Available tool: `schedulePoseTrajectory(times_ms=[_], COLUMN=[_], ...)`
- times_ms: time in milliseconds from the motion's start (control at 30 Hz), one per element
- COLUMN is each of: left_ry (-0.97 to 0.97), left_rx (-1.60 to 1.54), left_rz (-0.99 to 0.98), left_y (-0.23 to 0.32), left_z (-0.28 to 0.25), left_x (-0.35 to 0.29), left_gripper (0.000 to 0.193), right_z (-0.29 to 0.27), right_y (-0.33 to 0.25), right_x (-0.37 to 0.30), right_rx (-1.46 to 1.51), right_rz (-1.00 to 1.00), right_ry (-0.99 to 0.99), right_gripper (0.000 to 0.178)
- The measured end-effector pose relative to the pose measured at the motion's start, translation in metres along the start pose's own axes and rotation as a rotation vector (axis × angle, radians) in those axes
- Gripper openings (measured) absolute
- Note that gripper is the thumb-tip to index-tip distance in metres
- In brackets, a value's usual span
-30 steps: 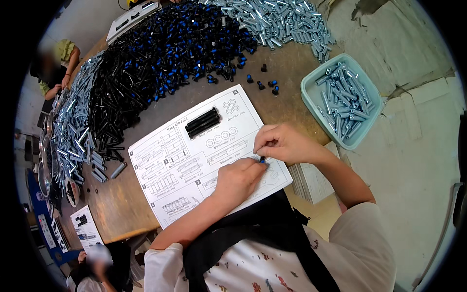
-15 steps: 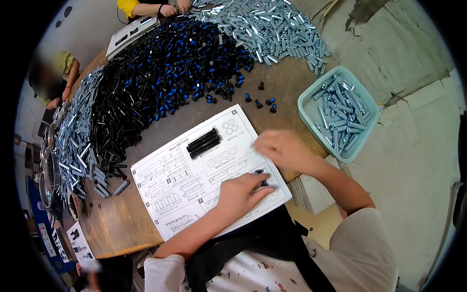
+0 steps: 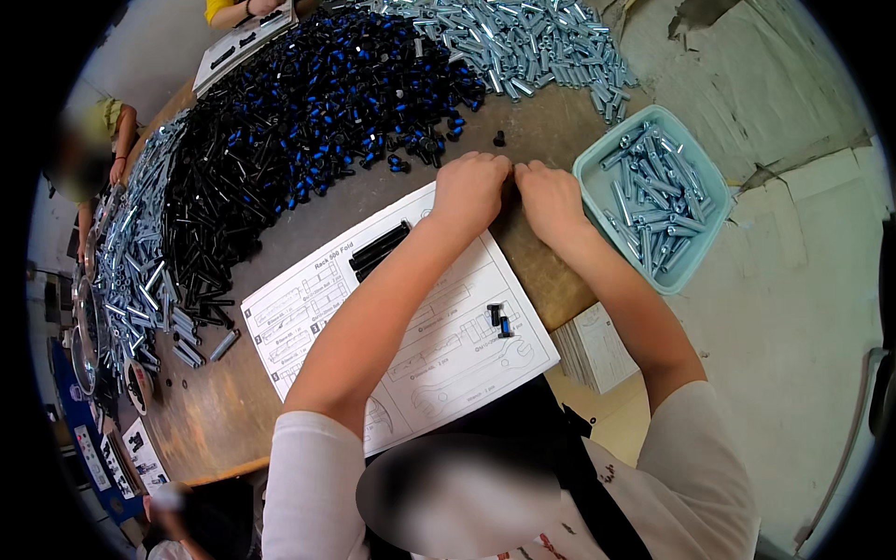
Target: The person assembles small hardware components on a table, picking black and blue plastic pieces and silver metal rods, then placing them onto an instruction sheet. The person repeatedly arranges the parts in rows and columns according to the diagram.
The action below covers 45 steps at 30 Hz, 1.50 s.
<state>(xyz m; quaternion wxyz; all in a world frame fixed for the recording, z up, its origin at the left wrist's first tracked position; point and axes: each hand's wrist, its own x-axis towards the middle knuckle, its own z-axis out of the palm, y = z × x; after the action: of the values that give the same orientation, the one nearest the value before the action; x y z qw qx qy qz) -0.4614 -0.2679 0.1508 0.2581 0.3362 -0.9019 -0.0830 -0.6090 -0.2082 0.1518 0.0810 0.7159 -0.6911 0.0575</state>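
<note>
My left hand (image 3: pixel 469 194) and my right hand (image 3: pixel 551 199) meet at the far right corner of the printed sheet (image 3: pixel 523 364), fingers curled down toward the tabletop. Both look closed, and whatever their fingers hold is hidden. One loose black bolt (image 3: pixel 499 138) lies just beyond them. Two short bolts, one black (image 3: pixel 495 315) and one with a blue patch (image 3: pixel 505 327), rest on the sheet near my body. Several long black bolts (image 3: pixel 378 247) lie side by side on its upper part, partly covered by my left forearm.
Blue-patched black bolts (image 3: pixel 336 93) are heaped across the table (image 3: pixel 205 420), with silver tubes (image 3: pixel 523 47) behind and more at left. A pale green bin (image 3: pixel 691 271) of silver tubes stands at right. Other people (image 3: pixel 233 13) work at the far and left sides.
Both hands have moved away from me to the sheet's far corner, where loose bolts lay. My left hand has left the two short bolts on the sheet, which now show.
</note>
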Motion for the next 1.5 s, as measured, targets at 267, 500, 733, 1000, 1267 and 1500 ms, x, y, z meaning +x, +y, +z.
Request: schedulePoseTrajectory(times_ms=[267, 500, 733, 1000, 1267, 1500], left_ry=[-0.146, 0.011, 0.010, -0.113, -0.033, 0.023], left_rx=[-0.450, -0.304, -0.344, -0.417, -0.443, -0.412], left_rz=[-0.162, -0.110, -0.198, -0.294, -0.364, -0.374], left_y=[0.054, 0.085, 0.088, 0.089, 0.095, 0.096], left_z=[-0.085, -0.070, -0.082, -0.070, -0.062, -0.057], left_x=[-0.143, -0.180, -0.183, -0.167, -0.169, -0.167], left_gripper=[0.016, 0.016, 0.035, 0.068, 0.068, 0.070], right_z=[-0.070, -0.069, -0.070, -0.084, -0.073, -0.073], right_y=[-0.019, -0.071, -0.051, -0.036, -0.029, -0.026], right_x=[-0.039, -0.078, -0.100, -0.116, -0.101, -0.099], right_rx=[0.957, 0.869, 0.706, 0.639, 0.667, 0.749], right_rz=[-0.009, -0.148, -0.312, -0.273, -0.429, -0.378], right_ry=[-0.144, -0.268, -0.110, -0.431, -0.418, -0.470], right_gripper=[0.020, 0.010, 0.025, 0.039, 0.033, 0.035])
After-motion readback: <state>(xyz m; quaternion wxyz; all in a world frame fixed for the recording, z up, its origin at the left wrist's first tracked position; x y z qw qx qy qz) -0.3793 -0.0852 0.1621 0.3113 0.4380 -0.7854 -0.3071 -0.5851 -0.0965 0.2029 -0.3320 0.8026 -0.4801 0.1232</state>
